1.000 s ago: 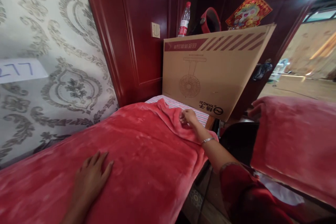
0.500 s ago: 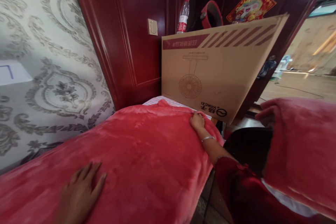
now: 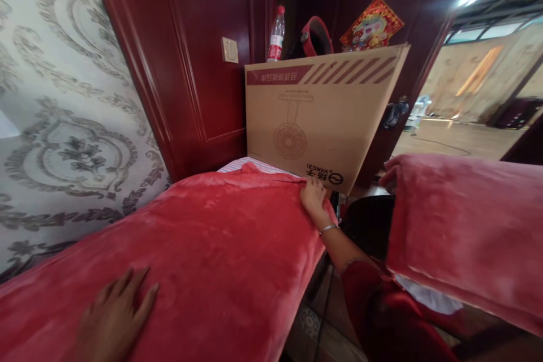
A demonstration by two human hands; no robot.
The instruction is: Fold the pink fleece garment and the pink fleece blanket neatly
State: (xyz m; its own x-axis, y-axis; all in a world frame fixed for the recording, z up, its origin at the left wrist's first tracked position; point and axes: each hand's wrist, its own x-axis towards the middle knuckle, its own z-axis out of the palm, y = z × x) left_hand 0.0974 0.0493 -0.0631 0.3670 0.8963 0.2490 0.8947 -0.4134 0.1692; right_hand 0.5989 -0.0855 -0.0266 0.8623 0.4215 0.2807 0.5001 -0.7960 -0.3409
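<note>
A red plush blanket (image 3: 220, 237) covers a bed along the patterned wall. My left hand (image 3: 112, 317) lies flat on it at the near end, fingers spread and holding nothing. My right hand (image 3: 314, 197), with a silver bracelet (image 3: 327, 229) on the wrist, is stretched to the blanket's far right corner. Its fingers curl over the blanket's edge there, right below a cardboard fan box (image 3: 322, 119). A strip of striped sheet (image 3: 241, 164) shows beyond the blanket's far edge.
The fan box stands upright at the bed's far end against a dark red wooden door frame (image 3: 178, 68). A water bottle (image 3: 276, 35) and a red round object (image 3: 316, 37) sit behind the box. Another red blanket (image 3: 466, 226) hangs at the right across a narrow gap.
My right hand drew the folded-back corner of the blanket out toward the box, so the fold is gone and less striped sheet shows. My left hand stayed flat on the blanket.
</note>
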